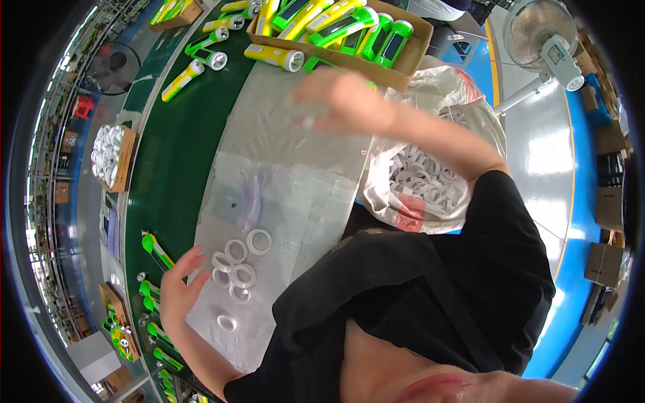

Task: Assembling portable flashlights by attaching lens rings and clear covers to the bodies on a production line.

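My left hand [177,290] is low on the left, palm flat and fingers spread. It rests at the edge of a clear plastic sheet [295,181], just left of several white plastic rings [236,263]. One ring [226,323] lies apart, nearer to me. My right hand [341,101] reaches across the far end of the sheet, just short of a cardboard box [411,50] of green and yellow flashlights. This hand is motion-blurred and I cannot make out its grip. An open plastic bag [423,185] full of white rings sits under my right forearm.
The sheet lies on a green belt [175,154]. Loose flashlights [201,60] lie at its far end and more flashlights [156,250] lie near my left hand. A small box of white rings [111,158] stands left of the belt. A fan [543,33] stands far right.
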### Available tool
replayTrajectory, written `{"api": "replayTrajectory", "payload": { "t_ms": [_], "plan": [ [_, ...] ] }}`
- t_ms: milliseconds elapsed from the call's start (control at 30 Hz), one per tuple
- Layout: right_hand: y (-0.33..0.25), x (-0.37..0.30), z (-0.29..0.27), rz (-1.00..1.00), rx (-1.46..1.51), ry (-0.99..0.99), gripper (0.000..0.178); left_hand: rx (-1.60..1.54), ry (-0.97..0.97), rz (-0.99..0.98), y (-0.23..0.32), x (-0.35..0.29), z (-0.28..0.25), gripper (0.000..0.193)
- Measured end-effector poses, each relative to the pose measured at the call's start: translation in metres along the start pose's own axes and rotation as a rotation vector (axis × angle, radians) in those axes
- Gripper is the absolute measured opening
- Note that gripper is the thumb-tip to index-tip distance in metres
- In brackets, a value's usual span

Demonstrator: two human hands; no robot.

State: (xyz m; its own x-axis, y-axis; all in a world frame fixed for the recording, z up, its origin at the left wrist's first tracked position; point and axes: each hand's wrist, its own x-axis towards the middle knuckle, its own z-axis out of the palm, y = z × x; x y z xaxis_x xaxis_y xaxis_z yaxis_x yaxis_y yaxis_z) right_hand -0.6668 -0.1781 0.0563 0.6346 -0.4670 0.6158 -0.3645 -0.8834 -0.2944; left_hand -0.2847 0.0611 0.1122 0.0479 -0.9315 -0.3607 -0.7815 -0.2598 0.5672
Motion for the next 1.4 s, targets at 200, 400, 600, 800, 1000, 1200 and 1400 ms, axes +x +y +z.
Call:
{"api": "replayTrajectory", "payload": {
  "t_ms": [200, 400, 600, 800, 1000, 1200, 1400],
  "plan": [
    [0.17, -0.043, -0.126, 0.62, -0.668, -0.515, 0.024, 0.013, 0.1, 0.475, 0.132, 0.147, 0.019, 0.034],
    [0.229, -0.052, -0.103, 0.672, -0.683, -0.812, 0.02, 0.179, 0.153, 1.224, 0.292, 0.307, 0.137, 0.03],
    [0.246, -0.077, -0.099, 0.579, -0.446, -0.413, 0.025, 0.555, -0.003, 1.154, 0.363, 0.38, 0.206, 0.044],
    [0.243, -0.053, -0.109, 0.753, -0.32, -0.688, 0.04, 0.905, 0.08, 1.042, 0.376, 0.386, 0.227, 0.031],
    [0.245, -0.045, -0.095, 0.627, -0.438, -0.659, 0.023, 0.97, 0.101, 1.071, 0.383, 0.388, 0.225, 0.018],
    [0.237, -0.037, -0.105, 0.635, -0.432, -0.784, 0.025, 0.952, 0.026, 0.996, 0.389, 0.386, 0.219, 0.023],
    [0.238, -0.045, -0.112, 0.681, -0.652, -0.566, 0.042, 1.093, -0.09, 0.871, 0.402, 0.39, 0.221, 0.03]
  ]
}}
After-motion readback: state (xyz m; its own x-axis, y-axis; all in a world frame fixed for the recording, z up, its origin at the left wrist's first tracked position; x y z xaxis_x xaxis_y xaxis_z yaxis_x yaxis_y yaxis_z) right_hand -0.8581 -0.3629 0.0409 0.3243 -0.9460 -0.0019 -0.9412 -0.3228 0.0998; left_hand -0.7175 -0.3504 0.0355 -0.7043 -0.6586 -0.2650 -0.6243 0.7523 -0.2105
